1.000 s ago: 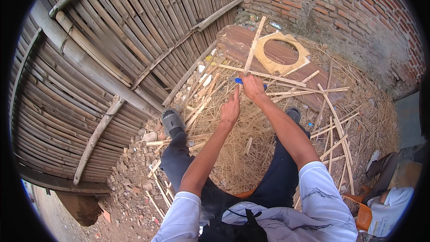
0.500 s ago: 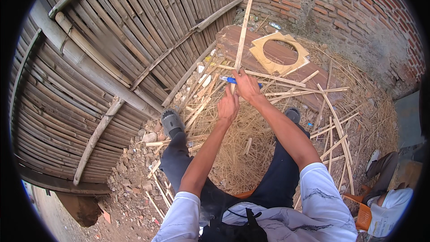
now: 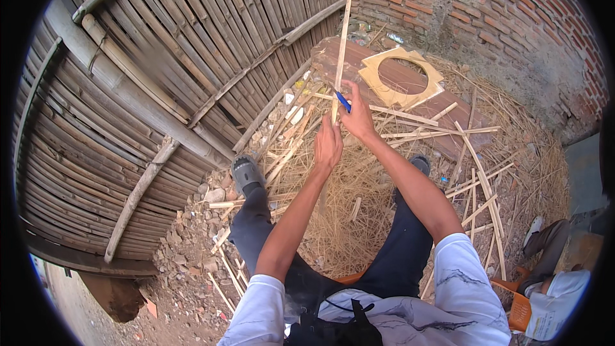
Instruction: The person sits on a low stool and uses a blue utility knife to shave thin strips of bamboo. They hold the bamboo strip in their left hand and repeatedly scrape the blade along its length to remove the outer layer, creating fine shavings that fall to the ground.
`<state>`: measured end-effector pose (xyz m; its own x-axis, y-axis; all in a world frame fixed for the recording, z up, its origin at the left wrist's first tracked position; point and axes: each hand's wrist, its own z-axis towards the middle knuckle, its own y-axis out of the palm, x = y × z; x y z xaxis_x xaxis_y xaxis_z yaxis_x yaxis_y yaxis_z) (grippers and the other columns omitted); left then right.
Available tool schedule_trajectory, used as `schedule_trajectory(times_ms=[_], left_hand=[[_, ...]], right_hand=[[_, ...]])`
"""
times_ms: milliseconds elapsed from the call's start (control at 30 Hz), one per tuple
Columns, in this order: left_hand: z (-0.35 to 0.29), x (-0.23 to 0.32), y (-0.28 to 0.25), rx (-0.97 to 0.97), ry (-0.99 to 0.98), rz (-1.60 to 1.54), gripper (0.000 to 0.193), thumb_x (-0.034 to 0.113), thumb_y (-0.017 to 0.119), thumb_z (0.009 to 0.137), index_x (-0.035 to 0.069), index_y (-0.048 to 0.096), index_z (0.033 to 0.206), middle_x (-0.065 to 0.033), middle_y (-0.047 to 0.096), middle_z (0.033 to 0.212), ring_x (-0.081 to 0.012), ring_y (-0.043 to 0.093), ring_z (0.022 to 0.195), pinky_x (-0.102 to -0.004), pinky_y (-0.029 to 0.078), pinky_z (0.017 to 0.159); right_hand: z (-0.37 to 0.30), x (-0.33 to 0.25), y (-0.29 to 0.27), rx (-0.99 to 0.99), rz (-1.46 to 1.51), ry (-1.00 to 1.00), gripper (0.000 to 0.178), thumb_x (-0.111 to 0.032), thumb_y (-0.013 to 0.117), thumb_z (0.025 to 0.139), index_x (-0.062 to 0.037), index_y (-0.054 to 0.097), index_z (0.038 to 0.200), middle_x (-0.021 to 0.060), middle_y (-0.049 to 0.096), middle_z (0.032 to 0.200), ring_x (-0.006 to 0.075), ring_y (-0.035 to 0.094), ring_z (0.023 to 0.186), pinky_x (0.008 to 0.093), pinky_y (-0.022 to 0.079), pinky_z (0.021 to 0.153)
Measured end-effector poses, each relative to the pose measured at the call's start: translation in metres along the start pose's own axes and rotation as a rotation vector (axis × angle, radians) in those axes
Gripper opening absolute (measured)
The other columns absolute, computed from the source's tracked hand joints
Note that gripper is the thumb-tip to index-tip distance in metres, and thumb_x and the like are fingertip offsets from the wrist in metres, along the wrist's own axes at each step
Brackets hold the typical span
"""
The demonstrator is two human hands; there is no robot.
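A long, thin bamboo strip (image 3: 343, 38) points up and away from me between my knees. Its near end is pinched in the fingers of my left hand (image 3: 328, 144). Just beyond, my right hand (image 3: 356, 114) is closed around a blue cutter knife (image 3: 344, 102), whose front end meets the strip. Fine shavings (image 3: 346, 186) cover the ground beneath both hands.
A brown board (image 3: 333, 57) lies ahead, bearing a cardboard piece (image 3: 369, 77) with a round hole. Several bamboo strips (image 3: 483, 182) are scattered at right. A bamboo fence (image 3: 192, 38) stands left, a brick wall (image 3: 512, 19) beyond. Another person (image 3: 548, 250) sits at far right.
The strip has shifted farther away from me. My right hand has turned the knife from lying crosswise to slanting along the strip, and my left hand has moved slightly up.
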<state>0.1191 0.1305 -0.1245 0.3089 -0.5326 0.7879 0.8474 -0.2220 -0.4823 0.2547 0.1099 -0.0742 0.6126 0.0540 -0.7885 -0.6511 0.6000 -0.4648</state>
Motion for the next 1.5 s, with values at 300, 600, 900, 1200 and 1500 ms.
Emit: schedule_trajectory(times_ms=[300, 600, 900, 1200, 1500], left_hand=[[0.002, 0.003, 0.0, -0.061, -0.058, -0.067, 0.027, 0.013, 0.042, 0.113, -0.002, 0.053, 0.133, -0.0321, 0.065, 0.086, -0.0537, 0.064, 0.082, -0.0619, 0.044, 0.077], [0.004, -0.015, 0.007, -0.225, -0.209, -0.407, 0.027, 0.021, 0.034, 0.12, 0.005, 0.055, 0.123, -0.007, 0.059, 0.08, -0.0163, 0.059, 0.054, -0.0343, 0.049, 0.05], [0.005, -0.014, 0.012, -0.267, -0.361, -0.624, 0.028, 0.021, 0.033, 0.121, 0.008, 0.054, 0.134, -0.0014, 0.054, 0.082, -0.0101, 0.051, 0.052, -0.0292, 0.046, 0.047], [0.004, -0.011, 0.008, -0.325, -0.435, -0.686, 0.031, 0.024, 0.03, 0.122, 0.01, 0.05, 0.14, 0.0015, 0.05, 0.083, -0.0073, 0.042, 0.055, -0.0257, 0.04, 0.049], [0.007, -0.002, 0.006, -0.369, -0.483, -0.824, 0.03, 0.022, 0.029, 0.121, 0.01, 0.049, 0.138, 0.0017, 0.048, 0.081, -0.0089, 0.043, 0.055, -0.0271, 0.041, 0.05]], right_hand=[[0.003, 0.014, 0.005, 0.042, 0.129, 0.068, 0.051, -0.016, 0.072, 0.097, -0.007, 0.061, 0.145, 0.0167, 0.078, 0.112, 0.0316, 0.075, 0.098, 0.0441, 0.056, 0.092], [0.002, 0.012, 0.0, 0.024, 0.154, 0.132, 0.047, -0.02, 0.076, 0.097, -0.0013, 0.066, 0.14, 0.0113, 0.077, 0.099, 0.0234, 0.076, 0.085, 0.0408, 0.059, 0.081], [0.007, 0.026, 0.011, 0.025, 0.231, 0.16, 0.042, -0.019, 0.078, 0.097, -0.0036, 0.067, 0.135, 0.0099, 0.078, 0.098, 0.023, 0.075, 0.082, 0.0395, 0.058, 0.078], [0.005, 0.023, 0.009, 0.026, 0.261, 0.186, 0.042, -0.022, 0.079, 0.096, -0.0062, 0.067, 0.134, 0.0104, 0.077, 0.095, 0.0255, 0.076, 0.084, 0.042, 0.057, 0.081], [0.008, 0.029, 0.01, 0.068, 0.187, 0.125, 0.039, -0.021, 0.08, 0.095, -0.0067, 0.069, 0.129, 0.0107, 0.078, 0.095, 0.0281, 0.075, 0.085, 0.043, 0.056, 0.081]])
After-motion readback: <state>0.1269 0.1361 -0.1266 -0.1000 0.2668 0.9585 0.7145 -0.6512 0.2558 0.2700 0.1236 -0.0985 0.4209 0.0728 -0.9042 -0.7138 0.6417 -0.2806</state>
